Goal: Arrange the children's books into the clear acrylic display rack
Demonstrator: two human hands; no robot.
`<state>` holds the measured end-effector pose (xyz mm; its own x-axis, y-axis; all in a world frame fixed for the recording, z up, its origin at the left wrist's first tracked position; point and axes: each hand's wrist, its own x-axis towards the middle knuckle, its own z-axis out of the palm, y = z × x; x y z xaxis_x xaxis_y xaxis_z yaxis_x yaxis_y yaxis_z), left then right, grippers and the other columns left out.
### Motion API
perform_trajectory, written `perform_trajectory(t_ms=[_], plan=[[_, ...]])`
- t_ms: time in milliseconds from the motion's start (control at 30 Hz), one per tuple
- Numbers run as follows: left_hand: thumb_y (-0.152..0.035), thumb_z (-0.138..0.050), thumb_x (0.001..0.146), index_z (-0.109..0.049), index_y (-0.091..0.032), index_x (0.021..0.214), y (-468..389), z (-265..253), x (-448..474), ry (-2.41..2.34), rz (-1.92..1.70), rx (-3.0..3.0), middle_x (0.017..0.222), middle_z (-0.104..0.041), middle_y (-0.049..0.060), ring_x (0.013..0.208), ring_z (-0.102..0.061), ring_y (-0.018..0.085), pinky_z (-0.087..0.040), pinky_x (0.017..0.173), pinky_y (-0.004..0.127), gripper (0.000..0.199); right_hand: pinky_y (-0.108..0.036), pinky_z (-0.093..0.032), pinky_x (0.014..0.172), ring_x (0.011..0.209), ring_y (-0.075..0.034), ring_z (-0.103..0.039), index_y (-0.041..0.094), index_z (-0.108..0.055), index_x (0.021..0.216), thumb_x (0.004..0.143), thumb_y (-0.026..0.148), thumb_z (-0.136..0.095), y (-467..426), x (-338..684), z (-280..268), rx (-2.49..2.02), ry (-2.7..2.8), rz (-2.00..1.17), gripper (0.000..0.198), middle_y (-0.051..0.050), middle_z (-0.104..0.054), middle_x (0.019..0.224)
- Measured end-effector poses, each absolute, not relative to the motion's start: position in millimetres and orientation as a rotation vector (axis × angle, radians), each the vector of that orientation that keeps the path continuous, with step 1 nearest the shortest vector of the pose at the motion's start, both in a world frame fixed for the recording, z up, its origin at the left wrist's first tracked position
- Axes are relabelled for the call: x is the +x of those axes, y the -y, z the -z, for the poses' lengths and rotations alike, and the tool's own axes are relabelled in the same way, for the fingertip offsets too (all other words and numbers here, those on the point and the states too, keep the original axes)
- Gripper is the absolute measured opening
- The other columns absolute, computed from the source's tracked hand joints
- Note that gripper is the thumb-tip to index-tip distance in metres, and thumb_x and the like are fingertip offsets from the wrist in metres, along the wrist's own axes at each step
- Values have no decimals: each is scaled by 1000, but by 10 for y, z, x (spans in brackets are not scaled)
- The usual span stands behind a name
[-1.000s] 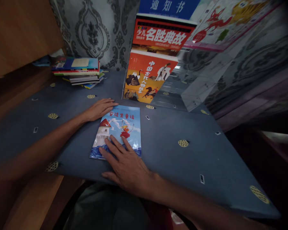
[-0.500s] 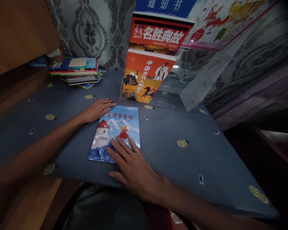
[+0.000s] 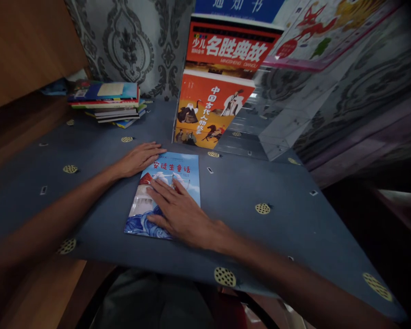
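Counted inventory, referenced to my hands. Flat book: one, the blue picture book, under my right hand and touching the fingertips of my left hand. Upright books: two clearly whole beyond my right hand, the orange book nearest and the red-titled book behind it; two more covers are cut off by the frame, so their count is uncertain. Stacks: one stack of books beyond my left hand; its volumes cannot be counted exactly. Hands: two, both mine.
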<state>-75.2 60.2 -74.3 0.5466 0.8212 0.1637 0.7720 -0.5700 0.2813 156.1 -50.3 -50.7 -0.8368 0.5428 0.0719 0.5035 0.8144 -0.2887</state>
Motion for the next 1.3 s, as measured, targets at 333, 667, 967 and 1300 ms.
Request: perform_trajectory(t_ms=[333, 667, 967, 1300], plan=[[-48, -25, 106, -52, -22, 148, -578, 713, -747, -1373, -384, 2574, 157, -50, 10, 148, -40, 26, -29, 122, 51, 56, -58, -21, 125, 155, -28, -24, 11, -38, 155, 105, 54, -36, 212, 1828, 654, -1171, 2648, -334, 66, -18, -32, 164], [-47, -24, 106, -55, -21, 144, -529, 765, -725, -1437, -463, 2562, 151, -55, 9, 144, -45, 25, -33, 120, 48, 56, -60, -25, 123, 156, -33, -21, 9, -39, 155, 104, 60, -29, 52, 1959, 771, -1359, 2518, -320, 73, -20, -27, 166], [-47, -25, 104, -62, -19, 132, -452, 792, -701, -1622, -603, 2558, 132, -64, 13, 122, -59, 27, -45, 111, 47, 54, -61, -29, 121, 153, -37, -27, 11, -42, 154, 103, 62, -30, -27, 2036, 791, -1382, 2500, -281, 74, -20, -31, 165], [-60, -26, 103, -49, -15, 148, -381, 757, -733, -1565, -444, 2523, 157, -47, 16, 149, -37, 30, -30, 122, 51, 68, -57, -29, 123, 154, -34, -26, 9, -43, 153, 105, 55, -29, -19, 2055, 769, -1392, 2513, -300, 68, -20, -30, 165]])
